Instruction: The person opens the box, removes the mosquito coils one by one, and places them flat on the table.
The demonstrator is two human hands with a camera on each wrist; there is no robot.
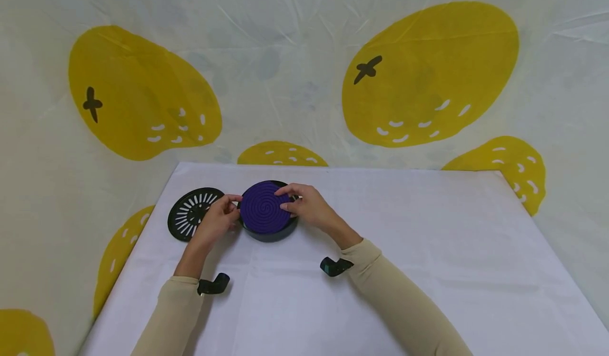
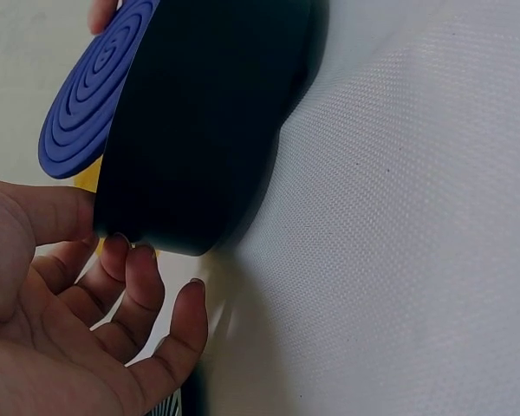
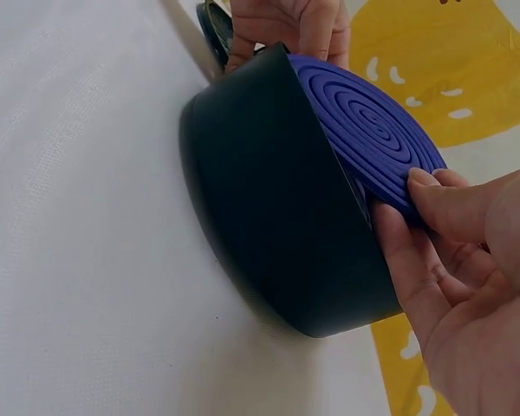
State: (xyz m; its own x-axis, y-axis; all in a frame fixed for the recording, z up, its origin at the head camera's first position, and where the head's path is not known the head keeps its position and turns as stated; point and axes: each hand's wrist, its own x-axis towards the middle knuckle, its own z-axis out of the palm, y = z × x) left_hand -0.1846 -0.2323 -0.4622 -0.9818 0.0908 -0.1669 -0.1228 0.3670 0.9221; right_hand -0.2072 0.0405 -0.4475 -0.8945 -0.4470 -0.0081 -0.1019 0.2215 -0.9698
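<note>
A purple spiral mosquito coil (image 1: 264,208) lies tilted over the mouth of a round dark tin (image 1: 271,237), partly above its rim. My right hand (image 1: 311,206) pinches the coil's right edge between thumb and fingers; in the right wrist view the coil (image 3: 373,121) slants up out of the tin (image 3: 269,199). On the other side, my left hand (image 1: 219,221) grips the tin's rim, with thumb and fingertips at the wall in the left wrist view. The inside of the tin is mostly hidden beneath the coil.
Left of the tin lies a black slotted lid (image 1: 172,221), partly covered by the left hand. A white cloth (image 1: 404,292) covers the table, whose far edge runs just behind the tin. Behind hangs a pale curtain (image 1: 285,81) with yellow fruit shapes.
</note>
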